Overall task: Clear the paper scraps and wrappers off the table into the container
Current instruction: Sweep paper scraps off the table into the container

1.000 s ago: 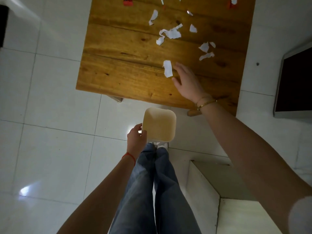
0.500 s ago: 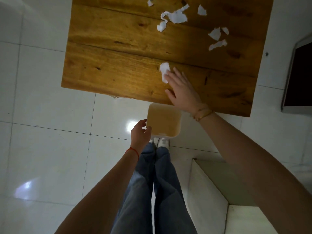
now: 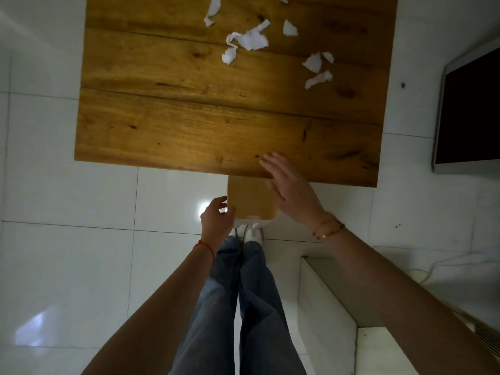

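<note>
Nearest the viewer, the left hand (image 3: 217, 216) grips the left wall of the container (image 3: 250, 197), a tan, square-mouthed tub held just below the near edge of the wooden surface (image 3: 189, 131), its far rim tucked under that edge. The right hand (image 3: 290, 190) is open and empty as far as can be seen, palm down and fingers spread, lying across the near edge with the fingertips on the wood and the palm over the container's right rim; whether a scrap sits under the palm or inside the tub cannot be told. The near plank of the surface holds no scraps. Toward the far edge lie the remaining paper scraps: a right-hand cluster (image 3: 316, 69) of three small pieces near the right edge, a larger torn piece with a curled strip (image 3: 250, 39) around the middle, a small triangle (image 3: 290, 28) beside it, and a curved strip (image 3: 212, 10) at the far edge. The relation that governs the next sweep is judged as follows: the scraps lie straight ahead of the right hand, well apart from it and toward the far edge, so this hand, the free one and already on the surface, is better placed to reach forward and draw them back along the near–far line to the held container.
</note>
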